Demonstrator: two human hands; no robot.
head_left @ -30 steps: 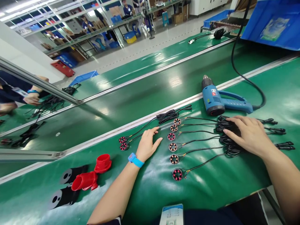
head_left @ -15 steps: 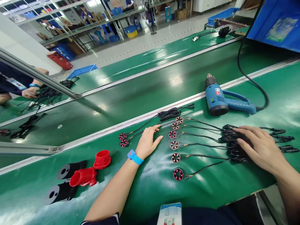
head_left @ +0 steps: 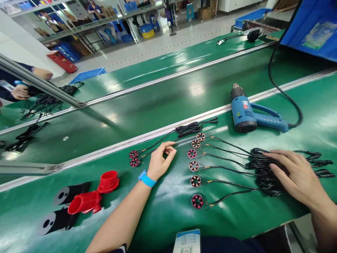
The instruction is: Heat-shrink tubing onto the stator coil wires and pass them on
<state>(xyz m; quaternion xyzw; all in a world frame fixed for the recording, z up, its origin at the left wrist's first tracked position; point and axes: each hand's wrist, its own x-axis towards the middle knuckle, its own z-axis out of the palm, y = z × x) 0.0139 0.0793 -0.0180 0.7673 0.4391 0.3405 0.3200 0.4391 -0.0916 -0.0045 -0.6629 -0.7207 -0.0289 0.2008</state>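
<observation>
My left hand (head_left: 161, 161), with a blue wristband, hovers over or rests on the green mat, fingers loosely curled and nothing in them. Just beyond it lie two round coil rings (head_left: 134, 162) with red windings, wired to a folded black cable bundle (head_left: 187, 130). To its right a column of several more coil rings (head_left: 195, 181) has red or copper-coloured windings. Their black cables run right to a row of coiled cable bundles (head_left: 259, 160). Across these bundles lies my right hand (head_left: 296, 175), fingers stretched out flat; what is beneath the palm is hidden.
A blue heat gun (head_left: 243, 112) lies at the back right, its cord trailing behind. On the left are red plastic fittings (head_left: 85, 202) and black parts with grey end faces (head_left: 59, 223). Beyond a metal post, a co-worker's hand (head_left: 21, 92) is by black cables (head_left: 52, 102).
My left hand has drawn back slightly and its fingers have curled more. My right hand stays on the cable bundles. The view has shifted a little.
</observation>
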